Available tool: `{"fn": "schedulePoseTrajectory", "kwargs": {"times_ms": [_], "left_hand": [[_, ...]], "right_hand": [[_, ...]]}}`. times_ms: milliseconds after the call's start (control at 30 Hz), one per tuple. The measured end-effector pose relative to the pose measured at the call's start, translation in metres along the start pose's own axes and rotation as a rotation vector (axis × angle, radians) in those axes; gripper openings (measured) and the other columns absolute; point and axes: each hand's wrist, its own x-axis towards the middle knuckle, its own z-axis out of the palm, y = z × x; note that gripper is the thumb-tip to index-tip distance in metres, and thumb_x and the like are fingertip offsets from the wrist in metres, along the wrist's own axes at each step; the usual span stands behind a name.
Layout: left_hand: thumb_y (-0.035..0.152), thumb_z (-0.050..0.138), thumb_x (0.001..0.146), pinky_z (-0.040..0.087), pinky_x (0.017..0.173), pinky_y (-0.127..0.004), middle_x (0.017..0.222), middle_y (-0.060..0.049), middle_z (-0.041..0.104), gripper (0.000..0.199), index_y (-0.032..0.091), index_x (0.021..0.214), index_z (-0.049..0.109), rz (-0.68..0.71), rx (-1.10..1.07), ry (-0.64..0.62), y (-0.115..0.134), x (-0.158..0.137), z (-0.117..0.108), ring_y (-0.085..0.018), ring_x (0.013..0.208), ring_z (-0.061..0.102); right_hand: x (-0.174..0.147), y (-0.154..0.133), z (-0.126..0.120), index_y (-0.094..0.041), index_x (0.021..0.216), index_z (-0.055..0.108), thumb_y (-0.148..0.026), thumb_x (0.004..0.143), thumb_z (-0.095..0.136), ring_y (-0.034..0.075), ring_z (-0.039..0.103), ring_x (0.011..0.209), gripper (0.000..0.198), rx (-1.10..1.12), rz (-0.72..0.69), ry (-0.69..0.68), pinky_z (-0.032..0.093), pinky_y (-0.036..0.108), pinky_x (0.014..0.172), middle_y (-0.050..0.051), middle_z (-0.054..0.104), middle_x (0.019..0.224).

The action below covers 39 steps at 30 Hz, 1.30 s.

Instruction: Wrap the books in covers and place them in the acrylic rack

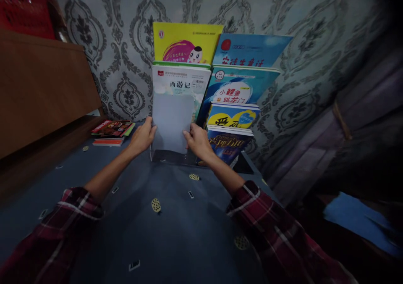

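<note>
A plain pale grey book (172, 122), its front without visible print, stands upright between my two hands. My left hand (143, 137) grips its left edge, with the thumb in front. At its right edge, my right hand (198, 140) closes with thumb and fingers. Directly behind it is a white book with Chinese print (176, 78), and behind that rises a yellow book (185, 42) with a cartoon figure. Low at the front, a dark strip of a holder (173, 157) shows under the grey book; most of the holder is hidden.
To the right stands a stepped row: a blue book (252, 48), a teal book (242, 82), a yellow-and-blue book (233, 116) and a dark blue book (231, 143). A small book pile (111, 132) lies left, near a brown cabinet (44, 90). Patterned wall behind; curtain (317, 141) right.
</note>
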Motion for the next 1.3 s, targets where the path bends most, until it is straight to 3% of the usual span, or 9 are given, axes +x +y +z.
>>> {"fn": "schedulePoseTrajectory", "kwargs": {"times_ms": [100,233,500,733,1000,1300], "left_hand": [[0.027,0.046,0.098,0.048,0.086,-0.038,0.083,-0.005,0.063,0.018,0.02,0.113,0.053,-0.014,0.026,0.067,0.005,0.017,-0.003,-0.028,0.087,0.065],[0.025,0.045,0.099,0.048,0.087,-0.037,0.089,-0.007,0.065,0.019,0.018,0.116,0.052,-0.01,0.029,0.146,0.01,0.032,-0.005,-0.027,0.089,0.067],[0.025,0.047,0.1,0.052,0.086,-0.035,0.094,-0.005,0.063,0.017,0.019,0.115,0.053,0.051,-0.074,0.242,0.004,0.038,0.001,-0.023,0.089,0.068],[0.025,0.049,0.098,0.049,0.084,-0.033,0.092,-0.005,0.065,0.013,0.018,0.107,0.056,0.063,-0.003,0.214,0.006,0.03,0.004,-0.022,0.087,0.065],[0.031,0.049,0.1,0.046,0.088,-0.036,0.098,-0.01,0.068,0.018,0.018,0.107,0.058,0.007,0.207,0.153,0.015,0.02,0.003,-0.03,0.099,0.065],[0.03,0.047,0.101,0.047,0.092,-0.038,0.109,-0.017,0.067,0.018,0.014,0.11,0.053,-0.021,0.251,0.083,0.016,0.011,0.013,-0.031,0.107,0.065]], "right_hand": [[0.018,-0.001,0.001,-0.02,0.096,0.057,-0.02,0.096,0.055,0.018,0.064,0.064,0.003,-0.096,-0.029,0.094,0.044,0.029,0.06,0.003,0.061,0.073],[0.035,-0.002,0.003,-0.018,0.107,0.06,-0.021,0.098,0.052,0.022,0.064,0.074,0.012,-0.148,-0.073,0.197,0.046,0.035,0.067,0.007,0.063,0.079],[0.035,0.001,0.01,-0.017,0.109,0.058,-0.019,0.097,0.044,0.025,0.062,0.077,0.018,-0.15,-0.103,0.288,0.045,0.037,0.071,0.009,0.065,0.081],[0.032,0.013,0.018,-0.017,0.098,0.056,-0.016,0.094,0.048,0.027,0.061,0.09,0.009,-0.199,-0.094,0.294,0.048,0.04,0.082,0.012,0.063,0.092],[0.022,0.026,0.031,-0.016,0.11,0.056,-0.019,0.095,0.049,0.029,0.061,0.093,0.017,-0.206,-0.072,0.287,0.051,0.045,0.085,0.014,0.064,0.096],[0.009,0.013,0.038,-0.011,0.112,0.053,-0.016,0.094,0.047,0.031,0.064,0.097,0.02,-0.239,0.05,0.272,0.052,0.044,0.085,0.021,0.063,0.109]]}}
